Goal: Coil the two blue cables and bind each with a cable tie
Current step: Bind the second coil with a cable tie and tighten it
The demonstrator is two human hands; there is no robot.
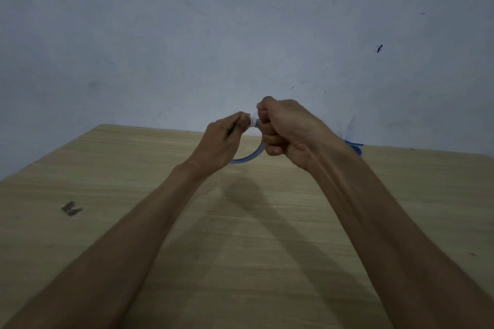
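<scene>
Coiled blue cable (247, 158) held above the wooden table.
White cable tie (254, 121) wraps its top; second blue cable (355, 145) lies at the table's far edge.

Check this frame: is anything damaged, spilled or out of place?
Nothing serious. The wooden table carries a dark scuff near its left edge. Both hands, left hand and right hand, hold the blue coil at a white tie.
</scene>
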